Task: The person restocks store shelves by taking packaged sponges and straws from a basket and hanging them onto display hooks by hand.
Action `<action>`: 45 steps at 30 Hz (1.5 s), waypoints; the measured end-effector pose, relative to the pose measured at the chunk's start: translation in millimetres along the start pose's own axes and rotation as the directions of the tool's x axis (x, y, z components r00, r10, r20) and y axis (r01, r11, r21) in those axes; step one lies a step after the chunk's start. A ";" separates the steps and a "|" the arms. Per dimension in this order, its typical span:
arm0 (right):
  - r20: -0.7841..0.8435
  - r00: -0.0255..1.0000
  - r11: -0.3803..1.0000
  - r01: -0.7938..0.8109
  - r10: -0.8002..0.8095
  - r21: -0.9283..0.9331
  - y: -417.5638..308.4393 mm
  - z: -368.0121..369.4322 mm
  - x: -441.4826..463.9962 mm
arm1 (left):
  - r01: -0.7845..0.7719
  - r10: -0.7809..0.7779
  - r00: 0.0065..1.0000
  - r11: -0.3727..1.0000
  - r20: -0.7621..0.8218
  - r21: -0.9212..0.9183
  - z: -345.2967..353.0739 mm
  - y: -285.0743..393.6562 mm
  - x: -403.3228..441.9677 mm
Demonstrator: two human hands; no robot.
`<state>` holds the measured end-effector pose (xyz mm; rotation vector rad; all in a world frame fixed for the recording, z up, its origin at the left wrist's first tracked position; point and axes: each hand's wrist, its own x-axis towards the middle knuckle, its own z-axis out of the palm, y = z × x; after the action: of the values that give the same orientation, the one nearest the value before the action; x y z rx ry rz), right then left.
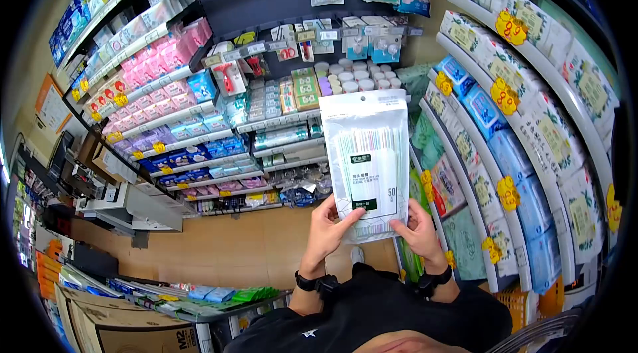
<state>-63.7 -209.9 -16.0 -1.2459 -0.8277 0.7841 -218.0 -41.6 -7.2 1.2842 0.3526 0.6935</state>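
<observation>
A clear-fronted bag of bendy drinking straws (369, 134) is held upright before me. Thin pastel straws show through its plastic, with a white label marked 50 and black blocks of print. At its lower left edge, my left hand (327, 230) grips the bag, thumb across the front and fingers behind. My right hand (420, 232) pinches the lower right corner the same way. Most fingers of both hands are hidden behind the bag. Dark bands with small devices circle both wrists.
Shelves of white tubs (360, 76) stand behind the bag. Pink packs (163, 54) fill the left shelving. Close on my right, curved shelves hold blue wipe packs (512, 154) and tissue packs (551, 134). A cardboard box (126, 316) sits at lower left. Tan floor (226, 247) lies below.
</observation>
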 end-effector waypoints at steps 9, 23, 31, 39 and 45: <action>-0.007 0.991 0.991 0.130 -0.130 0.022 -0.4 -52.5 100.1 | -0.098 0.099 0.994 0.995 -0.038 0.008 17.3 0.4 108.3; -0.045 0.935 0.936 0.351 -0.352 -0.029 -32.8 -75.5 221.9 | -0.204 0.213 0.977 0.962 -0.029 0.179 17.1 33.2 232.2; -0.025 0.895 0.893 0.443 -0.446 -0.077 -60.0 -75.8 311.7 | -0.272 0.276 0.961 0.942 0.011 0.195 2.9 70.0 319.7; -0.066 0.835 0.837 0.540 -0.546 -0.089 -85.4 -71.5 410.9 | -0.388 0.377 0.922 0.897 0.095 0.211 -17.0 106.8 420.9; -0.070 0.804 0.806 0.582 -0.590 -0.104 -96.3 -73.7 471.3 | -0.445 0.415 0.895 0.854 0.164 0.269 -29.5 128.2 482.8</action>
<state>237.1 148.1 119.0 -0.9959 -1.0960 0.1823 91.3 308.8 171.6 1.7105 0.0824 0.9769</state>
